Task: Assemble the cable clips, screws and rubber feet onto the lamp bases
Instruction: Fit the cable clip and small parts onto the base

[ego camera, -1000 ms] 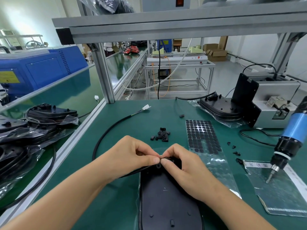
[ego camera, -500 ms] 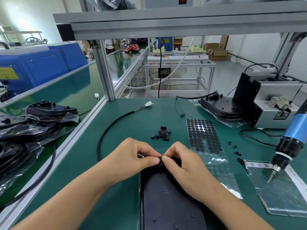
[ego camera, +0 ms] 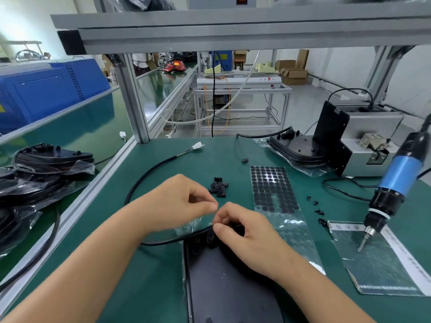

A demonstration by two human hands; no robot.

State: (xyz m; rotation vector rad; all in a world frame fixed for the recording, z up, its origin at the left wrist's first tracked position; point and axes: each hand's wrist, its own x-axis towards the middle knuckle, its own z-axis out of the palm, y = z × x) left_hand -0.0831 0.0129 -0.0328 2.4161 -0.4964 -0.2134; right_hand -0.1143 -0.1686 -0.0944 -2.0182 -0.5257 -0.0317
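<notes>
The lamp base [ego camera: 224,283] is lying on the green surface [ego camera: 144,276] right under both hands, its long axis running away from the person. The right hand [ego camera: 247,236] is curling over the base's far end where the cable [ego camera: 144,180] enters; the left hand [ego camera: 179,203] is pinching something tiny — too small to tell. Spare cable clips [ego camera: 218,184] are sitting just beyond the hands, the rubber feet sheet [ego camera: 271,187] and screws [ego camera: 317,209] off to the right, nothing blocking them.

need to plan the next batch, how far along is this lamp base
Early. Done: nothing visibly fitted. In hand: both hands, left hand and right hand, pinch at the cable end of the lamp base. Left: loose screws, rubber feet sheet, idle screwdriver, clip pile.
</notes>
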